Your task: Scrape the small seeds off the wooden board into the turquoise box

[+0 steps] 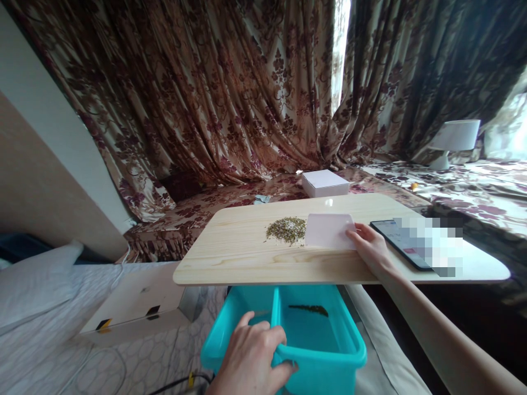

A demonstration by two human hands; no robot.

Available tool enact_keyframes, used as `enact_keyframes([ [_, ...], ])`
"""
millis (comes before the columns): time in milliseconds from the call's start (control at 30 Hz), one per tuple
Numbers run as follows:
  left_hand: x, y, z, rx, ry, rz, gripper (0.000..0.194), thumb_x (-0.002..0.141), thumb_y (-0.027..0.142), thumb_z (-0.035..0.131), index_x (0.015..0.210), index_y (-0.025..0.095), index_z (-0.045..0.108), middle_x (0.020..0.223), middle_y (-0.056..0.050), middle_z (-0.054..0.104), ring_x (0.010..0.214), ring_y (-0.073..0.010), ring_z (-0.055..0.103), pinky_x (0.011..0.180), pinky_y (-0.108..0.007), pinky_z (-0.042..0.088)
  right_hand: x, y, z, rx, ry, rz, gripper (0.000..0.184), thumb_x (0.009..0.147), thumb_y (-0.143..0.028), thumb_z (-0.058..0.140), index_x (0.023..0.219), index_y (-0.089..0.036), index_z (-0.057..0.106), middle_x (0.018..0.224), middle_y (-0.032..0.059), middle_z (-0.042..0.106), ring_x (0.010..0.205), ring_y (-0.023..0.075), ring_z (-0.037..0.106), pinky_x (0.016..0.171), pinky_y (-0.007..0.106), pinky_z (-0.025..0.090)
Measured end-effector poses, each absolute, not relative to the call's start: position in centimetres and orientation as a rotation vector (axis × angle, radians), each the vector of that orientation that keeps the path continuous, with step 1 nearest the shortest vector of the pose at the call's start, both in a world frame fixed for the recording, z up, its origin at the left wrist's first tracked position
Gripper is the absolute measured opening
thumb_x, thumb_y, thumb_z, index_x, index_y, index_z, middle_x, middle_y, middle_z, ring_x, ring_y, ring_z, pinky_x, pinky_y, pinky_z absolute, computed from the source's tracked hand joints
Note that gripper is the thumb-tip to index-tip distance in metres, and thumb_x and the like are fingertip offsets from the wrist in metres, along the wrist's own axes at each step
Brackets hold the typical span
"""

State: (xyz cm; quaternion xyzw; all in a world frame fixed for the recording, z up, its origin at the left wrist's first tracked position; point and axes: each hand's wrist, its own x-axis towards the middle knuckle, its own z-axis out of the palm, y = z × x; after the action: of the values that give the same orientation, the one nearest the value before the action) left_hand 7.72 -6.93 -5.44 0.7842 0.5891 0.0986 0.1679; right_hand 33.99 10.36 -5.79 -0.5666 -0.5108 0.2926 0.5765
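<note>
My right hand [370,244] pinches the right edge of a white, flat scraper [329,230], which leans on the wooden tabletop [230,263]. Just left of the scraper's edge lies a pile of small green and whitish grains [286,229]. Below the table's near edge is a turquoise two-compartment bin [321,356]. Its right compartment holds a thin strip of dark green grains [308,310]. With fingers curled over the bin's near rim by the divider, my left hand [255,351] grips it.
A tablet [401,241], partly blurred out, lies right of my right hand. Behind the table sits a white box [325,182]. A larger white carton [135,302] rests on the bed at left. A lamp [455,137] stands far right, before patterned curtains [247,88].
</note>
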Motion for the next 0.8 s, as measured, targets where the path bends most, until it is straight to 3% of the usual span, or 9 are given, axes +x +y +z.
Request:
enact_keyframes([
  [800, 7.82, -6.96, -5.25, 2.221, 1.686, 0.288, 0.008, 0.072, 0.026, 0.065, 0.078, 0.023, 0.061, 0.076, 0.004, 0.060, 0.082, -0.0177, 0.056, 0.100, -0.040, 0.023, 33.80, 10.18, -5.45, -1.337, -1.229, 0.673, 0.021, 0.067, -0.031, 0.058, 0.085, -0.020, 0.061, 0.080, 0.0053, 0.071, 0.078, 0.0223, 0.065, 0.069, 0.030, 0.048],
])
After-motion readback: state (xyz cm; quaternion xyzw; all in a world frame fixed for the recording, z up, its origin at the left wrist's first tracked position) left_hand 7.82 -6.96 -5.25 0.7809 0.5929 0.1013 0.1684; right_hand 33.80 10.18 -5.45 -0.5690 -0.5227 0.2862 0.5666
